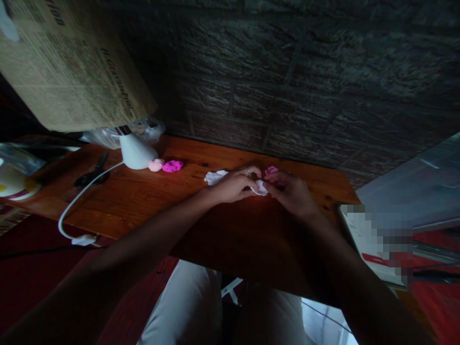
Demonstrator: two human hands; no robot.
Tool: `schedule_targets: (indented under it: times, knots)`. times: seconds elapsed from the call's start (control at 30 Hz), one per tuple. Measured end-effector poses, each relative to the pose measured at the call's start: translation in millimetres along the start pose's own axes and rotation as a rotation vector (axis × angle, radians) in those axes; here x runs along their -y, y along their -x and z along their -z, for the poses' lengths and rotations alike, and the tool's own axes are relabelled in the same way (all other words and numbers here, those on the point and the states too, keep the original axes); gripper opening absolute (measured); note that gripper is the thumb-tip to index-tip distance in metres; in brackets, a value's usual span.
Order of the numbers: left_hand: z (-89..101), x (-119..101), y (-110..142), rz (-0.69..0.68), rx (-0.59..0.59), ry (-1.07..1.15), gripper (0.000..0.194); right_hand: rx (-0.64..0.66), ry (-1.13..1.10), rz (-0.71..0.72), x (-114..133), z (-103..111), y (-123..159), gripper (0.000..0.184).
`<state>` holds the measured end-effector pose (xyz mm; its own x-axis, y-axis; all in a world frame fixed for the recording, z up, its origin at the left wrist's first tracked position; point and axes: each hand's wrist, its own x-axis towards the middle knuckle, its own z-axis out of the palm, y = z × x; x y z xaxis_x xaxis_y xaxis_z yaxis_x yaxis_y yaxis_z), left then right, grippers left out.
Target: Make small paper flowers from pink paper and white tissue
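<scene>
My left hand [235,184] and my right hand [289,191] meet near the far edge of a wooden table [143,201]. Both pinch a small white soft piece [260,188] between their fingertips. A ring shows on my left hand. More white material [214,177] lies just left of my left hand. A small pink lump [271,169] sits just beyond my right hand's fingers. Further left lie a pale pink lump [155,165] and a bright pink lump [173,166].
A white lamp base [135,151] with a white cable [77,201] stands at the back left, black scissors [92,173] beside it. A newspaper sheet [72,62] hangs top left. A dark brick-pattern wall [305,86] backs the table. Papers [373,244] lie at the right.
</scene>
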<state>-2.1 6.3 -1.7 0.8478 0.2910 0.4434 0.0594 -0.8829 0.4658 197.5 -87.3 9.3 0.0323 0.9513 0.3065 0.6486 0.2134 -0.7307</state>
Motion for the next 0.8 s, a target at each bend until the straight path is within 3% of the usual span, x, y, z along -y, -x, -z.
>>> schedule_targets:
  times: [0.1,0.37,0.6,0.8]
  knots:
    - [-0.4,1,1,0.010,0.001,-0.004,0.009,-0.091,0.068,-0.047,-2,-2,-2,0.016]
    - [-7.2,5,0,0.019,-0.022,0.055,0.012,-0.063,0.107,-0.146,-12,-12,-6,0.010]
    - [-3.7,10,-3,0.005,0.058,0.100,0.010,-0.037,0.070,-0.153,-19,-13,-9,0.008]
    - [-6.1,15,-2,0.011,0.033,0.129,0.010,-0.042,0.093,-0.203,-14,-15,-10,0.009]
